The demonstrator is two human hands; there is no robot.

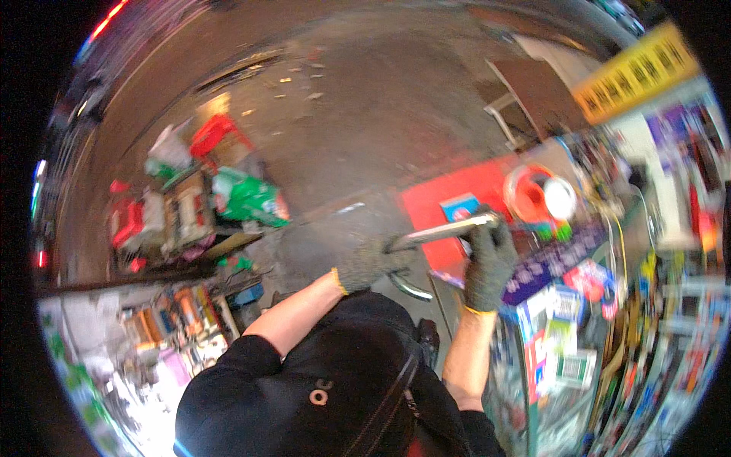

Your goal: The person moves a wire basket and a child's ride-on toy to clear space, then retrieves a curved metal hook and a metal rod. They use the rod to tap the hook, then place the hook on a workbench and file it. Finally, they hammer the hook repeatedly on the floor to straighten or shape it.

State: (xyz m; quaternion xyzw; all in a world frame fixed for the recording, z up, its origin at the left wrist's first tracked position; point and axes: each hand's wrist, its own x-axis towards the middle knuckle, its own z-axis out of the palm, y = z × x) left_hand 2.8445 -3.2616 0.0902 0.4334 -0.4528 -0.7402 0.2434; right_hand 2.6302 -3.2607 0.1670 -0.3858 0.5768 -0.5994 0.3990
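Your left hand (369,263) and your right hand (489,259) both wear grey gloves. The fingers of each hand are wrapped tight around a long shiny metal bar (442,230). You hold the bar out in front of you, above a red mat (449,194). An orange reel (533,194) sits near your right hand.

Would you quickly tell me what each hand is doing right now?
Left hand: closed on the metal bar.
Right hand: closed on the same bar.
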